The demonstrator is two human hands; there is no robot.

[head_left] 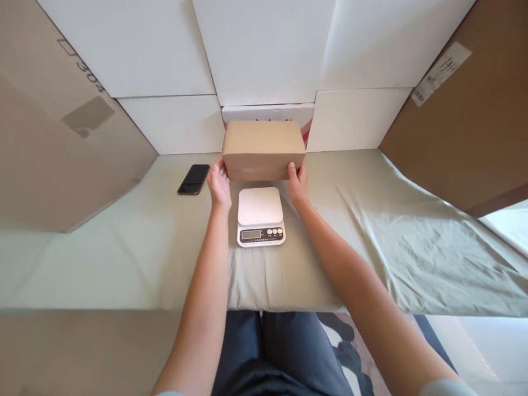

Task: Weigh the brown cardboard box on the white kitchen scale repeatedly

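Note:
A closed brown cardboard box is between my two hands, just behind the scale. My left hand grips its left end, fingers against the side. At the right end, my right hand holds the box with the thumb on its front face and the fingers mostly hidden. In front of the box lies a white digital kitchen scale, its plate bare and its display and buttons facing me. Whether the underside of the box touches the table cannot be seen.
A black smartphone lies left of my left hand. The table has a pale green cloth over it. White panels stand at the back, with large cardboard sheets at the left and right. A white box with red marks is behind.

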